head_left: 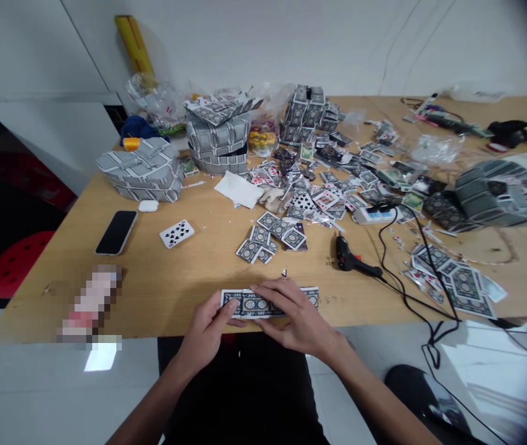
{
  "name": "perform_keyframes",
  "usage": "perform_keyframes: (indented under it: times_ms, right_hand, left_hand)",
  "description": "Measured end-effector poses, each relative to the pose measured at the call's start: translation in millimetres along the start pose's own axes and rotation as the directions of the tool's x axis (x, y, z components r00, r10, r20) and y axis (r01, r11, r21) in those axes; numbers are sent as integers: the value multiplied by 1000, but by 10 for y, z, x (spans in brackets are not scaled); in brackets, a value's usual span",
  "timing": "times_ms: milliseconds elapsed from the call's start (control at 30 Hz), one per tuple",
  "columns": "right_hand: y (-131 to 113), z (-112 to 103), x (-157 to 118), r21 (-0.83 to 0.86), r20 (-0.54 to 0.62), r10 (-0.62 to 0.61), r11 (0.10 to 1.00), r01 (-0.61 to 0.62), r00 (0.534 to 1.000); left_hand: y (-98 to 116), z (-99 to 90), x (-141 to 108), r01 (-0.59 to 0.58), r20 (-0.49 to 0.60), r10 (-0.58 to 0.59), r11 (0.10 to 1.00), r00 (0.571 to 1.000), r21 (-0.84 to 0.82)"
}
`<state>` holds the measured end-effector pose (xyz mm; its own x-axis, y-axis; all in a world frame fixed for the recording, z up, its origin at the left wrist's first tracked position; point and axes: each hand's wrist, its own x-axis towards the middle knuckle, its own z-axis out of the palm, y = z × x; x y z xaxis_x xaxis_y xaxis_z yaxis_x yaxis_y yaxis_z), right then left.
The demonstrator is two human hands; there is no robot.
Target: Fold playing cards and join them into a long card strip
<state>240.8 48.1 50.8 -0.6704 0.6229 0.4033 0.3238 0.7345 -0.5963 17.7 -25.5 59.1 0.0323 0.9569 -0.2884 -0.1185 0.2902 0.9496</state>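
A long strip of joined playing cards (256,303), with blue and white patterned backs, is held level at the table's front edge. My left hand (206,327) pinches its left end, thumb on top and fingers beneath. Farther right, my right hand (293,315) grips the same strip, its fingers laid over the top and its thumb along the near side. The strip's right end shows past my right fingers. Just beyond lie several loose folded card pieces (256,244) and a joined card strip (282,230), both pattern side up.
A black hot glue gun (353,258) lies right of centre, its cable trailing to a white power strip (374,215). Scattered cards (328,201) cover the middle back. Card-built baskets (145,170) stand behind. A phone (117,232) and a ten of spades (177,234) lie left.
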Motion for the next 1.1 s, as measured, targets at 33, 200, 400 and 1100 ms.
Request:
perform_keyframes:
  times_ms: [33,200,400,1100]
  right_hand:
    - [2,-3,-2,0,-2,1,1000,-1,1000]
    - [16,-5,-13,-2,-5,2,1000,-2,1000]
    - [15,0,-1,-8,1,3,1000,-3,1000]
    - [10,73,11,-101,117,54,994,-42,992]
  left_hand:
    - [0,0,3,4,5,-4,1000,1000,-7]
    - [4,10,25,16,4,-16,1000,1000,-24]
    - [15,23,34,31,-6,-31,999,999,-31]
    - [-195,13,127,127,-209,-142,989,968,-81]
